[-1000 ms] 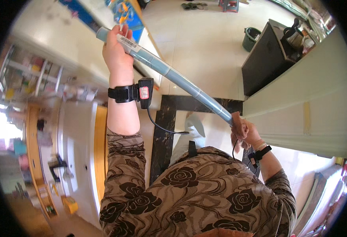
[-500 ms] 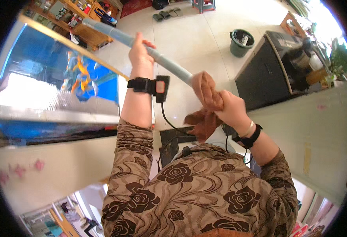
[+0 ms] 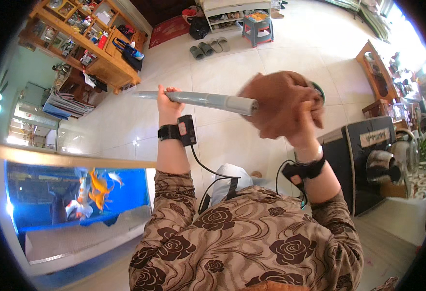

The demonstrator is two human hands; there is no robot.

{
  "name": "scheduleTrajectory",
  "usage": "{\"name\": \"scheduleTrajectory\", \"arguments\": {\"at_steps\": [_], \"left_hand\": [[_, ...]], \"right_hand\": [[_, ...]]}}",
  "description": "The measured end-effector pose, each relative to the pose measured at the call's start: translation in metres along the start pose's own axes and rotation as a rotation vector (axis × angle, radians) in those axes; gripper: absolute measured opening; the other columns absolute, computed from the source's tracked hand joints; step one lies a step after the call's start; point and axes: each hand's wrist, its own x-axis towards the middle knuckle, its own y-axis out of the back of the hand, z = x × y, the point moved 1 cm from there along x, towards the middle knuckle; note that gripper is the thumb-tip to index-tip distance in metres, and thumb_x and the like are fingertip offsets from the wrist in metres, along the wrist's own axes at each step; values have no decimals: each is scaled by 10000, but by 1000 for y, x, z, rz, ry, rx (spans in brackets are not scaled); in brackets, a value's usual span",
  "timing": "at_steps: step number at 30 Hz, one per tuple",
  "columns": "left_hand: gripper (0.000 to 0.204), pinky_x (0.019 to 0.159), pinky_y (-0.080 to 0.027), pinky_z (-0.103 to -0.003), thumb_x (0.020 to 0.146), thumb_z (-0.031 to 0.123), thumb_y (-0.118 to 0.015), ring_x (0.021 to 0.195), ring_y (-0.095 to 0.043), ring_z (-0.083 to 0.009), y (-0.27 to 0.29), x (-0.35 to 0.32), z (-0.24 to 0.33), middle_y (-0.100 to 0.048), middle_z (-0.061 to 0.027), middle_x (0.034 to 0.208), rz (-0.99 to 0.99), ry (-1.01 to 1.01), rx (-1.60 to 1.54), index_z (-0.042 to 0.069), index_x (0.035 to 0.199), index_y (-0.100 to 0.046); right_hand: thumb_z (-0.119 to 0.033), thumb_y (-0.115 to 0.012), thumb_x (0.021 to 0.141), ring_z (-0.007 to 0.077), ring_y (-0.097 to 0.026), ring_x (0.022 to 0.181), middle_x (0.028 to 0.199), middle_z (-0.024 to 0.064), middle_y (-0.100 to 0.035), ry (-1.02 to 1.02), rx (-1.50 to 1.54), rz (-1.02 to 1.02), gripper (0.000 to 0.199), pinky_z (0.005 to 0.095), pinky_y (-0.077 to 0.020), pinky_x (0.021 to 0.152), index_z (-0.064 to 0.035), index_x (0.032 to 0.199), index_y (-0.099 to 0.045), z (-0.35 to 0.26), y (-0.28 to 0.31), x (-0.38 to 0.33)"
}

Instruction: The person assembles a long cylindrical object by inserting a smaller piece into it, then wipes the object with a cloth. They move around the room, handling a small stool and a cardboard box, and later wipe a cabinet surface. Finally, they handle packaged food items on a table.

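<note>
A long pale grey tube [image 3: 210, 100] is held out in front of me, lying nearly level across the view. My left hand [image 3: 170, 103] wraps round its middle part. In my right hand [image 3: 304, 127] is a bunched brown cloth [image 3: 278, 99], blurred by motion. The cloth hangs just beyond the tube's right end, which shows a darker round face; whether they touch I cannot tell. Black straps with small boxes and cables circle both my wrists.
At lower left stands a fish tank [image 3: 125, 191] with orange and white fish. A wooden cabinet [image 3: 84, 41], slippers [image 3: 208, 48] and a stool [image 3: 258, 30] are farther off. On the right is a dark cabinet [image 3: 336, 150]. The cloth mostly hides a bin [image 3: 318, 90].
My body has turned and the view shows more of the room ahead. The cloth has come off the tube's right end and swung up and right. My left hand still grips the tube.
</note>
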Motion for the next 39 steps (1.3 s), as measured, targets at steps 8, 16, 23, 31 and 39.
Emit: {"name": "scheduleTrajectory", "arguments": {"at_steps": [8,16,23,31,39], "left_hand": [[266,556,-447,-280,838,224,-580,558,-483,-131,-48,160,-10,-483,9,605,-96,-80,-130,128,630,-444],[311,516,-390,-252,875,295,-618,532,-434,-103,-172,300,88,-447,22,607,-175,-297,7,139,685,-428],[359,603,-377,-278,900,417,-600,598,-397,-119,-256,371,21,-414,9,647,-247,-287,161,123,806,-417],[148,920,-419,-373,852,143,-639,823,-535,-178,-334,490,-67,-558,-50,814,-732,-342,665,84,901,-513],[275,614,-339,-277,878,402,-608,625,-396,-64,-525,654,-16,-422,45,659,-738,-417,485,167,817,-477]], "right_hand": [[-206,-529,941,133,-545,855,963,30,-583,328,-151,-53,171,251,-430,831,-37,957,-543,32,-50,227],[-285,-544,919,145,-541,835,910,36,-568,432,-628,59,200,335,-462,787,-91,918,-594,12,51,433],[-312,-691,780,207,-602,971,1071,51,-618,-284,-1295,-277,523,298,-478,816,-68,1205,-510,25,28,515],[-270,-714,693,404,-605,854,913,203,-626,295,-1421,-239,506,435,-499,729,-41,1095,-508,47,34,720],[-268,-757,699,294,-626,935,979,109,-641,-45,-1622,-400,524,363,-497,799,-91,1146,-548,-30,156,901]]}}
